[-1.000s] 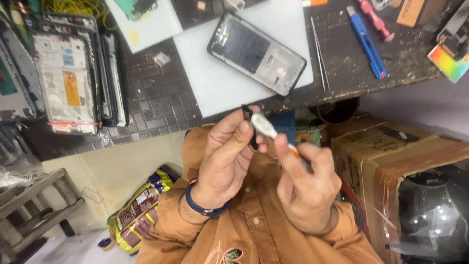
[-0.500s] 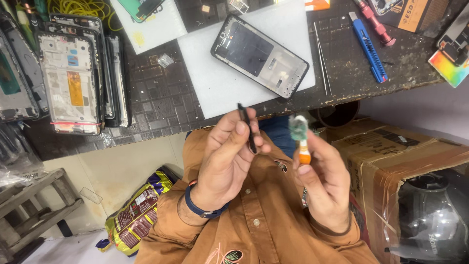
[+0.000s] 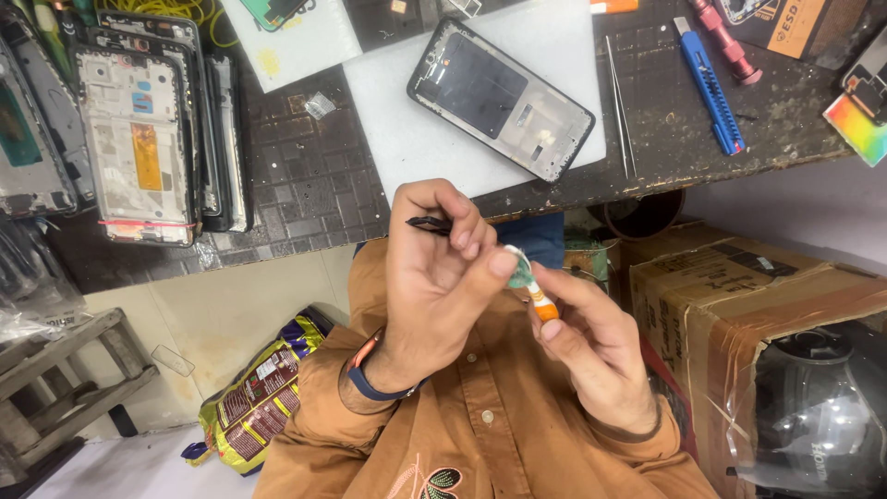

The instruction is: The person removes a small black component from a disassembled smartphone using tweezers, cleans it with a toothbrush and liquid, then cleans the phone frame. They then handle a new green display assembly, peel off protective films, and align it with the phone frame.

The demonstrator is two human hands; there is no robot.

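My left hand (image 3: 434, 277), with a blue and orange wristband, pinches a thin black pointed tool (image 3: 427, 223) between its fingers, and its thumb presses on the tip of a small tube. My right hand (image 3: 591, 351) holds that small tube (image 3: 534, 291), which has an orange neck and a pale green top, in front of my brown shirt. Both hands are below the table edge. On the table above them an opened phone frame (image 3: 499, 97) lies tilted on a white mat (image 3: 397, 139).
Metal tweezers (image 3: 619, 102), a blue utility knife (image 3: 709, 85) and a red tool (image 3: 725, 42) lie at the right of the mat. Several phone frames (image 3: 139, 139) are stacked at left. A taped cardboard box (image 3: 739, 296), a helmet (image 3: 813, 416), a snack bag (image 3: 263, 393) and a wooden stool (image 3: 65, 370) stand below.
My left hand has closed in on the tube so the thumb now touches its tip. The black tool has swung from upright to lying sideways, pointing left.
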